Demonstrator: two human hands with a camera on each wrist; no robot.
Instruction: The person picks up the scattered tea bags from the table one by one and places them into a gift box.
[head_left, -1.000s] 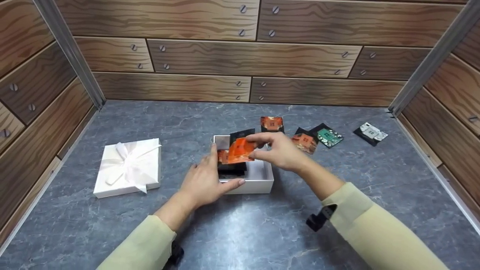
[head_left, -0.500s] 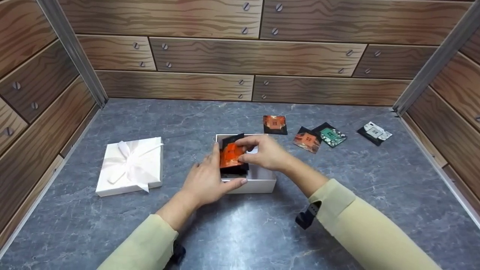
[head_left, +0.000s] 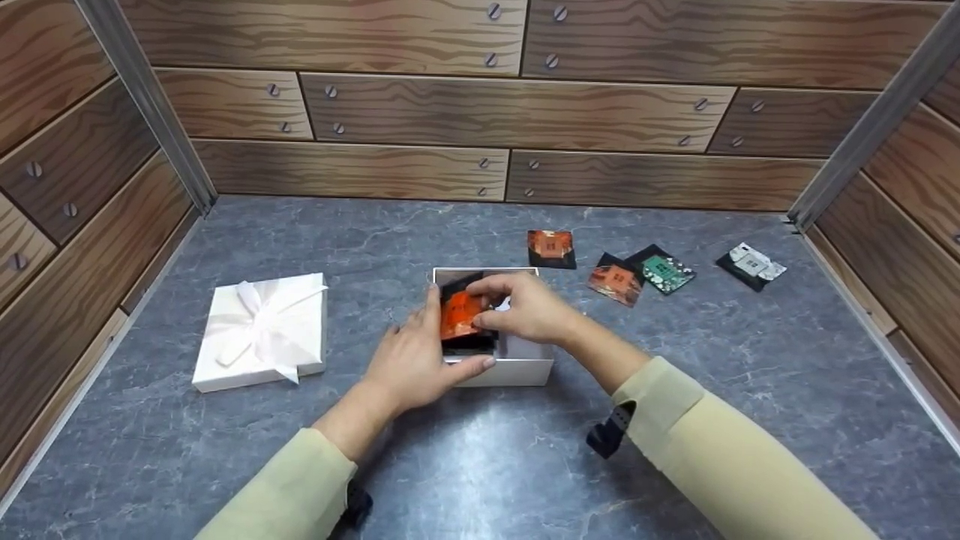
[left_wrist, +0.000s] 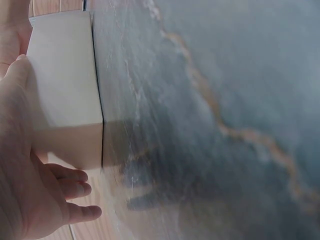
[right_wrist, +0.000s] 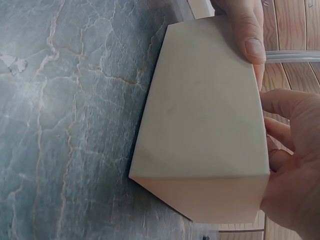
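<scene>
My right hand (head_left: 529,307) pinches an orange-and-black sachet (head_left: 459,313) between thumb and fingers, inside the left part of an open white box (head_left: 517,373). Dark sachets (head_left: 469,346) lie beneath it in that part. My left hand (head_left: 409,356) rests against the box's near left corner, its fingers along the left side and thumb along the front rim. In the left wrist view, the fingers of the left hand (left_wrist: 30,175) extend loosely past the box (left_wrist: 65,75). In the right wrist view, the front wall of the box (right_wrist: 200,110) hides the sachet.
A white lid with a ribbon bow (head_left: 259,334) lies to the left. Behind the box on the right lie an orange sachet (head_left: 551,249), another orange sachet (head_left: 616,279) overlapping a green one (head_left: 664,270), and a white-and-black sachet (head_left: 751,265). Wood-patterned panels enclose the grey marbled tabletop (head_left: 375,232).
My right hand has moved left and slightly down, lowering the orange sachet from above the box into its left part. The left hand has stayed at the corner.
</scene>
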